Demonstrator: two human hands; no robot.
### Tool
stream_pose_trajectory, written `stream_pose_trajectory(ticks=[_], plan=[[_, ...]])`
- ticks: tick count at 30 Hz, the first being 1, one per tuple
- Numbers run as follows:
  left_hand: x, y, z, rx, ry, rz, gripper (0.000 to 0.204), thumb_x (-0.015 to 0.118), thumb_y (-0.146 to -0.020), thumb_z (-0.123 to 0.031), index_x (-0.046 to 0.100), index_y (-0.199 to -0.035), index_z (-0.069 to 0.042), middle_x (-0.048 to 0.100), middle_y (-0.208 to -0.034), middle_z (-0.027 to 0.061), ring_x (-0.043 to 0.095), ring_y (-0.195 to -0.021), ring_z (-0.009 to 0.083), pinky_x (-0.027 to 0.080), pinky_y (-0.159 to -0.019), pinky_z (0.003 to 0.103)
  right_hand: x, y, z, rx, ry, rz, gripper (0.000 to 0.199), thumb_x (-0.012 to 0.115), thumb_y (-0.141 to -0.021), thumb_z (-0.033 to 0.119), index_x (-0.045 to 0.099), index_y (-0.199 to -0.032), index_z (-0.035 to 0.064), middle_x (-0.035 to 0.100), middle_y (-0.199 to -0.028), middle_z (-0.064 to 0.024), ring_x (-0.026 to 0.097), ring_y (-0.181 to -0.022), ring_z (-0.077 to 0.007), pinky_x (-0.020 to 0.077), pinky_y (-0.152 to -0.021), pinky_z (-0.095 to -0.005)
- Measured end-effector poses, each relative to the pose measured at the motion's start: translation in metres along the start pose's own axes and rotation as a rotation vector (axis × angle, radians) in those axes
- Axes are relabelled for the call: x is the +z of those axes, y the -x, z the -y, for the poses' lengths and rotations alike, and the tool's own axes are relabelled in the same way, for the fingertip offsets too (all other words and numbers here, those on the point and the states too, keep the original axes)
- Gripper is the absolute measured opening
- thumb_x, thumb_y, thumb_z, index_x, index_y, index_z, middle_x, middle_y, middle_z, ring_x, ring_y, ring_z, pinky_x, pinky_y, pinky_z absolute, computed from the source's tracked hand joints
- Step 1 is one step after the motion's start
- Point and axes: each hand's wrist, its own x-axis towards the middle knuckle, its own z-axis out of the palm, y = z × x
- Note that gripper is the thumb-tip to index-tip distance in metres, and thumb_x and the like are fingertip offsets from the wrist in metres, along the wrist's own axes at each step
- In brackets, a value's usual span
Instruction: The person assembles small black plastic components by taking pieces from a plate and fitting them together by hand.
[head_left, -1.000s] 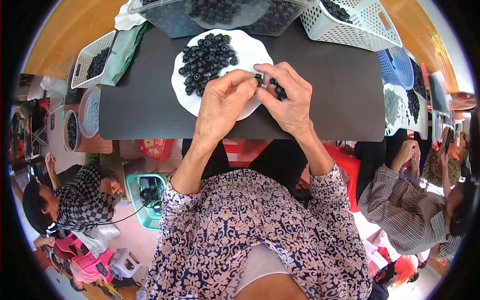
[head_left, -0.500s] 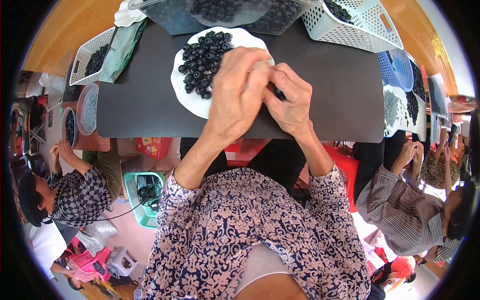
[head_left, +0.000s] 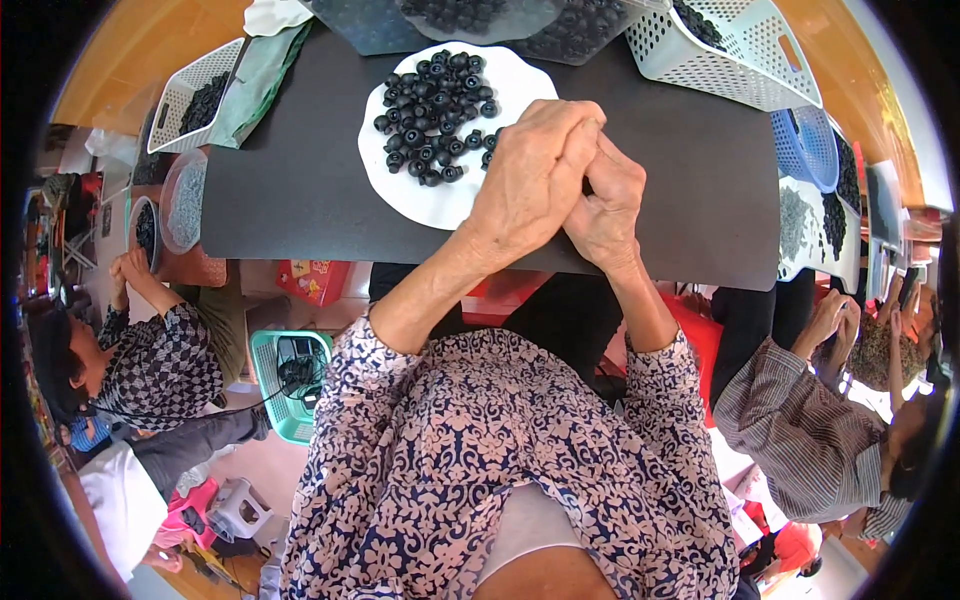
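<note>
At white plate (head_left: 415,205), left hand (head_left: 535,180), right hand (head_left: 612,205) pressed together, grip unseen; black pieces (head_left: 440,102) probably light, hard, best pinched by sides.

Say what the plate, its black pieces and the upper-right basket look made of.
White plate: smooth, perhaps ceramic or melamine, by its wavy rim. Black pieces: satin, probably plastic or rubber, by soft highlights. White basket: matte, likely moulded plastic, by regular perforations.

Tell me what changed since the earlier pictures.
The left hand moved rightward, now partly covering the right hand; black pieces seen in their fingers earlier are mostly hidden, so holding or release is unclear. The white plate and bead pile stay on the dark table.
</note>
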Motion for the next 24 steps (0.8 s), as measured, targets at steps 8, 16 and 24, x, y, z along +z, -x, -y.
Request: stream_pose_trajectory(ticks=[8, 16, 24], plan=[[-0.084, -0.013, 0.007, 0.254, -0.5, -0.02, 0.013, 0.06, -0.082, -0.002, 0.064, -0.094, -0.002, 0.061, -0.096, 0.0105, 0.053, -0.098, 0.0323, 0.043, -0.087, 0.039, -0.014, -0.005, -0.004, 0.567, -0.933, -0.055, 0.015, 0.054, -0.095, 0.014, 0.061, -0.102, 0.0017, 0.059, -0.088, -0.0032, 0.049, -0.066, -0.005, 0.033, -0.046, -0.0169], [-0.065, -0.006, 0.019, 0.255, -0.737, 0.311, 0.02, 0.065, -0.077, -0.006, 0.065, -0.097, -0.001, 0.056, -0.106, 0.0151, 0.043, -0.115, 0.0397, 0.041, -0.096, 0.044, -0.01, -0.004, -0.009, 0.51, -0.963, -0.092, 0.017, 0.053, -0.097, 0.014, 0.06, -0.102, -0.0006, 0.059, -0.09, -0.0045, 0.048, -0.067, -0.0066, 0.0297, -0.045, -0.018], [-0.065, -0.018, 0.027, 0.218, -0.808, 0.48, 0.022, 0.063, -0.077, -0.002, 0.064, -0.1, 0.0, 0.058, -0.1, 0.0125, 0.047, -0.111, 0.0335, 0.04, -0.096, 0.044, -0.011, -0.004, -0.002, 0.538, -0.823, 0.0, 0.016, 0.056, -0.094, 0.013, 0.064, -0.093, -0.0016, 0.055, -0.075, -0.0002, 0.043, -0.059, -0.0034, 0.0292, -0.046, -0.0179]])
